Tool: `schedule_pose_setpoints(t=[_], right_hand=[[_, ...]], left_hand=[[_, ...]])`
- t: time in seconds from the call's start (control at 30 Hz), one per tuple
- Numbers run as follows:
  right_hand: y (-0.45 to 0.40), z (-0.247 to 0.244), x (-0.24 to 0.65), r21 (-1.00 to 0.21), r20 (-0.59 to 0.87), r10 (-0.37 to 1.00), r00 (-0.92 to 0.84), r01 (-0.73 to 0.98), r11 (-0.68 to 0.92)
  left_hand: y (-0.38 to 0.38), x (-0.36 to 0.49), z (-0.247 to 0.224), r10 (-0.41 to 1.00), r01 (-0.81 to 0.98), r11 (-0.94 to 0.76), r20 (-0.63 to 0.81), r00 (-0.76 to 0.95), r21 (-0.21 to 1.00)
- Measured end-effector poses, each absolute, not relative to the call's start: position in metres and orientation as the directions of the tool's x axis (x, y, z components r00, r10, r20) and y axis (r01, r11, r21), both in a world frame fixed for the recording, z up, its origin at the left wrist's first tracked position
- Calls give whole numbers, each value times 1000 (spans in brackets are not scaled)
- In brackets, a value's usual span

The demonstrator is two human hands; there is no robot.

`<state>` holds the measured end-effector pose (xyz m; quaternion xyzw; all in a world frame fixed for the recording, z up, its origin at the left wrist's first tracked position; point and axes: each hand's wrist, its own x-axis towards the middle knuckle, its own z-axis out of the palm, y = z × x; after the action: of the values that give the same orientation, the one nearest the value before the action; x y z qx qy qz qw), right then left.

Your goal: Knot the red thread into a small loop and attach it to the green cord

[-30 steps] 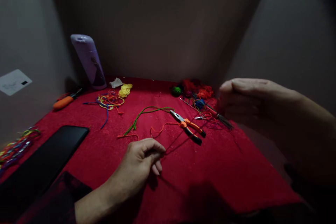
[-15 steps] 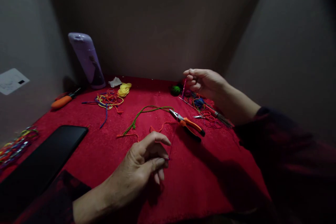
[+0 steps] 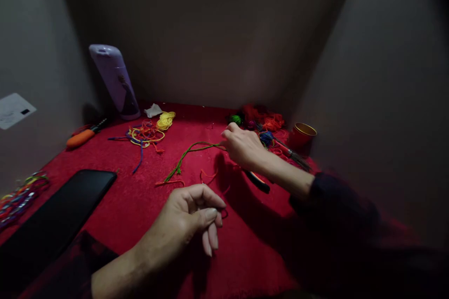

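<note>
My left hand (image 3: 198,212) is held over the red cloth (image 3: 245,257) near the front, thumb and index finger pinched on a thin dark thread (image 3: 225,213), of which a small loop shows beside the fingertips. Further back, my right hand (image 3: 242,145) is closed, palm down, above the pliers (image 3: 257,181); its fingertips are mostly turned away, and what they hold is hidden. Most of the pliers is covered by that hand. Green cords (image 3: 189,149) lie just left of it, and a short orange-red cord (image 3: 208,176) curls between the two hands.
A purple bottle (image 3: 115,81) stands at the back left, near yellow yarn (image 3: 166,120) and tangled threads (image 3: 145,133). An orange-handled tool (image 3: 80,138) and a phone (image 3: 59,217) lie left. At right are a green ball (image 3: 236,119), red yarn (image 3: 273,122) and a red cup (image 3: 301,136).
My right hand has come down and left, from the raised thread to over the pliers. The red yarn and cup behind it now show. My left hand has barely moved.
</note>
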<state>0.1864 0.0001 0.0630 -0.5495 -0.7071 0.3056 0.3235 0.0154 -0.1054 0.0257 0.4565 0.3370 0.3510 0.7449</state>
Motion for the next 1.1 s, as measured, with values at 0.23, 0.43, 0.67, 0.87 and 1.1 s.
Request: schedule_pose_setpoints(t=[0.23,0.43,0.67,0.87,1.1], right_hand=[[-111,45,183,-975,-33,886,-462,210,73],[-121,27,175,-977,83,926,-368,155,149],[-120,21,170,-806,299,906,-301,429,408],[-120,14,169,-729,356,888,-290,508,459],[-119,9,167,-686,414,860,-299,519,511]], left_hand=[[-102,13,30,844,-327,359,-154,514,874],[-102,12,31,865,-340,356,-169,473,870],[-101,12,29,881,-281,339,-197,431,898],[-102,16,33,903,-107,309,-256,344,945],[-104,19,33,932,-39,284,-266,248,958]])
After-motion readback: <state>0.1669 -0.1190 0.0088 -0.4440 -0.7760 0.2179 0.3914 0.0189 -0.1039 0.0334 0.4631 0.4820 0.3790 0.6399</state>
